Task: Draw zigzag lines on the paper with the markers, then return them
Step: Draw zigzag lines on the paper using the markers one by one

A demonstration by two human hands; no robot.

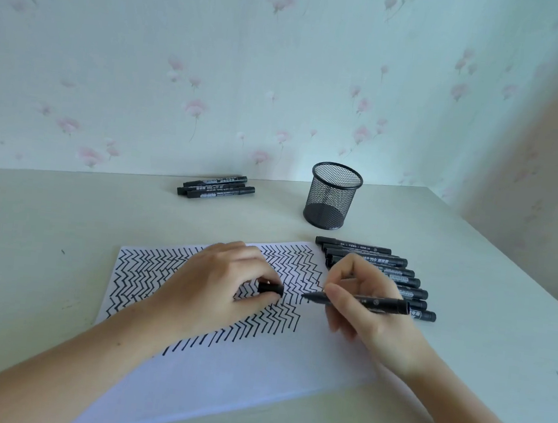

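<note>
Markers are the whole business here, and you have one of them in play: your right hand has its fingers curled round the barrel of the uncapped marker, held nearly level with its tip pointing left, just above the paper. Your left hand pinches the cap between thumb and fingertips, directly in line with that tip and a short way from it. That lining-up suggests a cap either just off or about to go on; from this one view you cannot tell which.

The paper lies at a slant on the counter, its far half filled with black zigzag rows and its near half blank. Your left forearm lies over the sheet, which would help keep it from sliding.

Just right of the paper, a row of capped markers lies side by side, touching one another, within easy reach of your right hand (sensible, since that hand does the drawing). A smaller group of three markers sits apart at the far edge of the counter, to the left of the mesh pen holder, which stands upright and appears to hold nothing. The two piles may separate used from unused, though that is a guess. With the holder bare, none have been returned.
</note>
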